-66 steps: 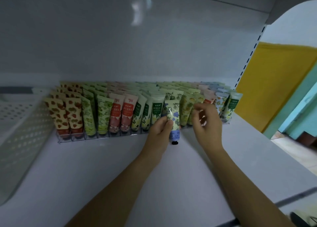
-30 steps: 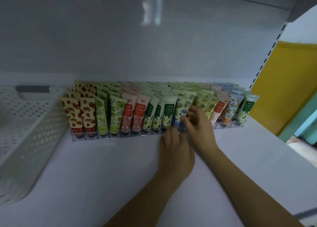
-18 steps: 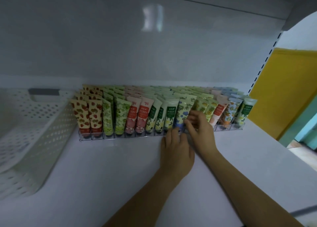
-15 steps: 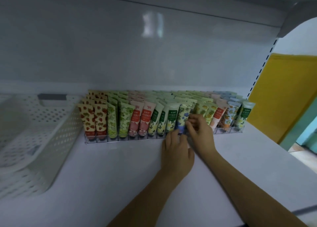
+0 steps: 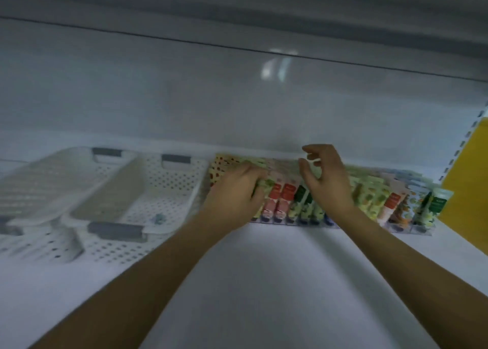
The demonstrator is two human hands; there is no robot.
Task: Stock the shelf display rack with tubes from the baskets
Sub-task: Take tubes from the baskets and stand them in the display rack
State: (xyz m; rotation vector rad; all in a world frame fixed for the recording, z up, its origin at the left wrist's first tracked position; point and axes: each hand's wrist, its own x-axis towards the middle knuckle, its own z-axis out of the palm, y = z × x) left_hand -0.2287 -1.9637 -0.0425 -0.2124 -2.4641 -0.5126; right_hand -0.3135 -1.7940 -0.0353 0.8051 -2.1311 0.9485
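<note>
The clear display rack (image 5: 406,229) stands on the white shelf (image 5: 264,269), packed with upright tubes (image 5: 390,208). The left grip (image 5: 235,193) lies at the rack's left end, fingers bent over green-patterned tube tops, and blur hides any hold. The right grip (image 5: 324,179) hovers above the rack's middle, loosely curled and empty, and two white perforated baskets (image 5: 174,190) sit just left of the rack.

The white shelf (image 5: 264,282) carries white perforated baskets (image 5: 171,190) with grey handles at its rear left, set close together. A clear display rack (image 5: 406,229) stands along the rear edge, running from near the baskets toward the right edge. It holds rows of upright tubes (image 5: 390,203).
</note>
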